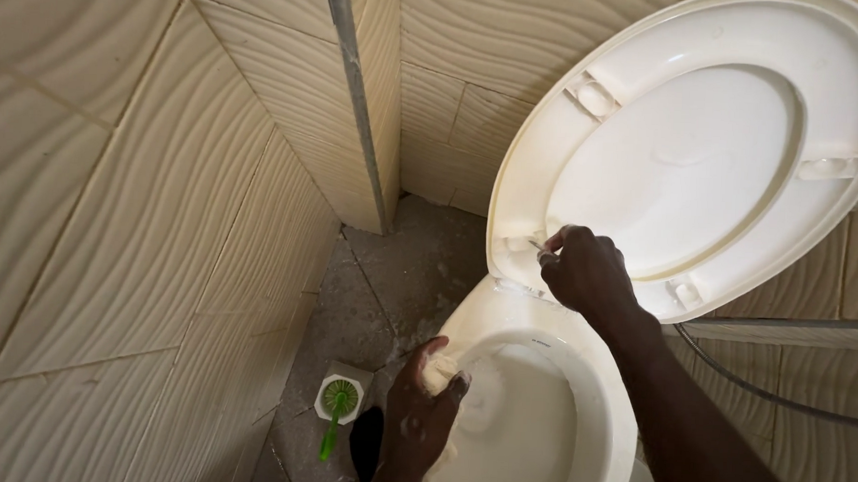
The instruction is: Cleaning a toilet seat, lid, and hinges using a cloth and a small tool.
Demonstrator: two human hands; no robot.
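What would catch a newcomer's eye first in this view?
The big raised toilet seat fills the upper right, with the right hand gripping its lower edge. Below it, the left hand presses a pale soapy sponge against the rim of the white toilet bowl. On the grey floor at the foot of the tiled wall, a green toilet brush stands in its holder.

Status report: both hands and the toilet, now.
Left hand presses soapy sponge on toilet bowl rim. Right hand grips raised seat. Green brush on floor, clear of hands.
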